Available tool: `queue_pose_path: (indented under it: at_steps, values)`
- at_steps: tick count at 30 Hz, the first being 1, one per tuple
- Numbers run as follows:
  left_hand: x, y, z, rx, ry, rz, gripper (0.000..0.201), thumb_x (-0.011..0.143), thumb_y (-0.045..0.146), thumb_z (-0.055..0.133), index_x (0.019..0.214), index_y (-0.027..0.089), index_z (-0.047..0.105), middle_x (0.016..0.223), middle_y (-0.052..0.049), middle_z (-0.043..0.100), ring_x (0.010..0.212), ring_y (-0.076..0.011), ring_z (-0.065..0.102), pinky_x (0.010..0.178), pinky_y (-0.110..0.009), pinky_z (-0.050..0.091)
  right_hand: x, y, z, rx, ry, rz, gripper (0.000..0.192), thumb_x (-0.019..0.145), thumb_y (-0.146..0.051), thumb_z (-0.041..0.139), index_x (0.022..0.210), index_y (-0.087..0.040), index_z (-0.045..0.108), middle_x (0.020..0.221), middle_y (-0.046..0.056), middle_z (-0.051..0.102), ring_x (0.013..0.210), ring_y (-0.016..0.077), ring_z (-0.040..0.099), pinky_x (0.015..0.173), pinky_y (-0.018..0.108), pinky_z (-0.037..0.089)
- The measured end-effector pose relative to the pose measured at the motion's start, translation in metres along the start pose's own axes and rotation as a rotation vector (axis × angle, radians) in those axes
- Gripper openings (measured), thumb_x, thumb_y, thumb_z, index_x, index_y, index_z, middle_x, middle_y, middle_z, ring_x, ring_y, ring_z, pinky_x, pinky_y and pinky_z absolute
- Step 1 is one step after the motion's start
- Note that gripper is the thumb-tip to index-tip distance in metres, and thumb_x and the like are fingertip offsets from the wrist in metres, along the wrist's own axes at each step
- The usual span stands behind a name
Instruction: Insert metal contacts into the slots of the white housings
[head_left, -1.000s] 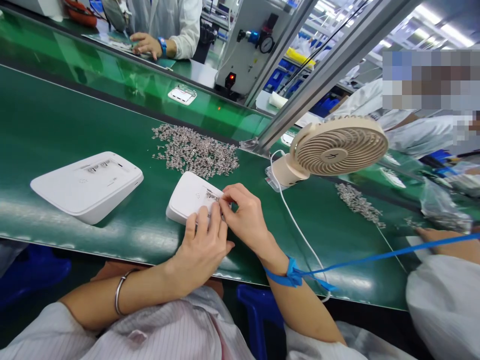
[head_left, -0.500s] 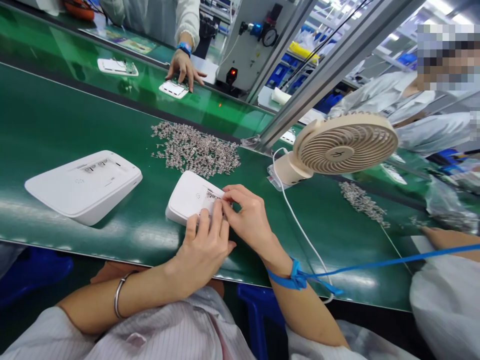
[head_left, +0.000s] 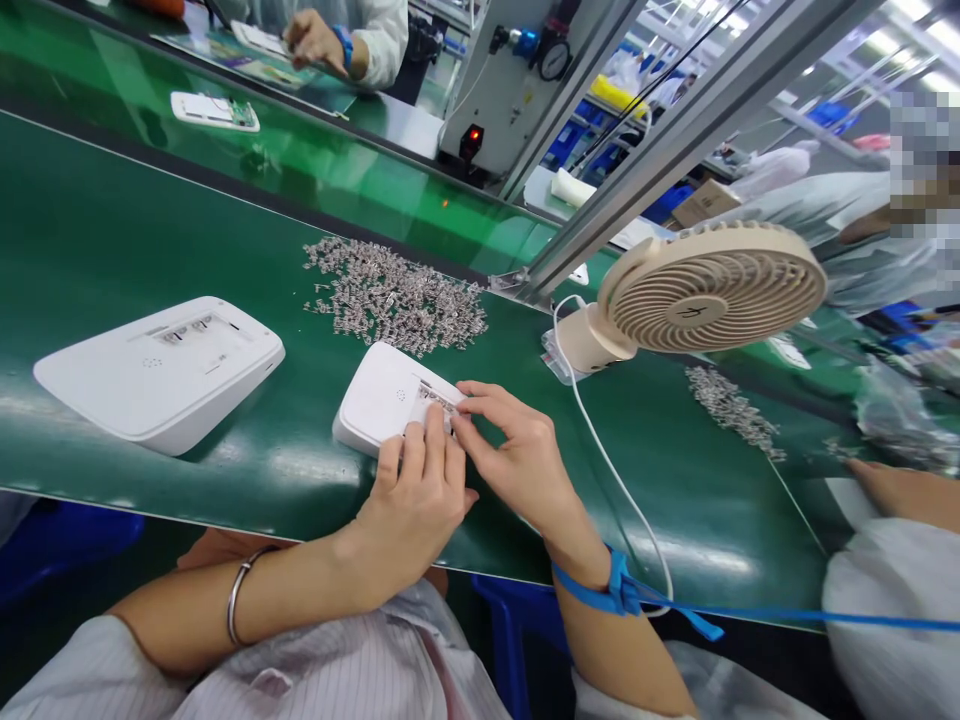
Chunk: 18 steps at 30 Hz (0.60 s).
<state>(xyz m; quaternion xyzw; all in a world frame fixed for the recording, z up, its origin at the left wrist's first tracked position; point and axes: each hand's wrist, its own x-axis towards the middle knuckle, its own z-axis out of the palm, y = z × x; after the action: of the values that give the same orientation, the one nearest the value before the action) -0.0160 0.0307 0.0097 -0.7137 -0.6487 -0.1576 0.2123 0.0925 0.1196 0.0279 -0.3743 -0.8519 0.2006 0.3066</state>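
Note:
A small white plastic housing (head_left: 379, 395) lies on the green belt (head_left: 112, 220) in front of me. My left hand (head_left: 416, 490) rests on its near edge, fingers pressing down beside a recess with small metal parts. My right hand (head_left: 514, 455) pinches at the same recess with thumb and forefinger; whether a metal clip sits between the fingertips is hidden. A blue strap (head_left: 622, 592) is tied round my right wrist. Just beyond the housing lies a pile of small silver metal clips (head_left: 394, 295).
A second white housing (head_left: 161, 370) lies to the left. A beige desk fan (head_left: 705, 290) with a white cable (head_left: 607, 470) stands at right, beside another clip pile (head_left: 731, 408). A co-worker's arm (head_left: 904, 490) is at right; another person's hand (head_left: 315, 40) works at the far side.
My hands stay on the housing with small finger shifts. The far person's hand left the white piece on the far belt and drew back. The view shifted slightly.

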Motion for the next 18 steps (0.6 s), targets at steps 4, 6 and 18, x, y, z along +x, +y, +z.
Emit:
queue_pose_path:
  at_steps: [4, 6, 18]
  values:
    - [0.0, -0.001, -0.001, -0.006, -0.023, 0.001, 0.04, 0.086, 0.036, 0.05, 0.114, 0.01, 0.06, 0.125, -0.013, 0.056, 0.103, -0.0228, 0.055, 0.086, -0.035, 0.03, 0.004, -0.001, 0.008, 0.02, 0.064, 0.032, 0.011, 0.08, -0.014, 0.051, 0.073, -0.019, 0.057, 0.09, 0.008, 0.065, 0.085, 0.0177, 0.063, 0.074, 0.031, 0.052]
    - [0.0, 0.0, 0.0, -0.019, -0.012, -0.007, 0.039, 0.085, 0.037, 0.052, 0.112, 0.01, 0.061, 0.125, -0.013, 0.056, 0.102, -0.0237, 0.055, 0.085, -0.035, 0.03, 0.006, -0.001, 0.011, 0.01, 0.087, 0.036, 0.013, 0.081, -0.013, 0.048, 0.071, -0.02, 0.056, 0.087, 0.007, 0.064, 0.082, 0.0169, 0.062, 0.072, 0.031, 0.051]
    - [-0.001, 0.0, -0.001, -0.018, -0.026, -0.002, 0.041, 0.085, 0.037, 0.052, 0.113, 0.008, 0.06, 0.127, -0.014, 0.054, 0.104, -0.0243, 0.054, 0.086, -0.035, 0.032, 0.01, 0.001, 0.014, 0.118, 0.082, 0.117, 0.012, 0.077, -0.014, 0.05, 0.067, -0.019, 0.054, 0.081, 0.004, 0.061, 0.074, 0.0142, 0.058, 0.068, 0.028, 0.049]
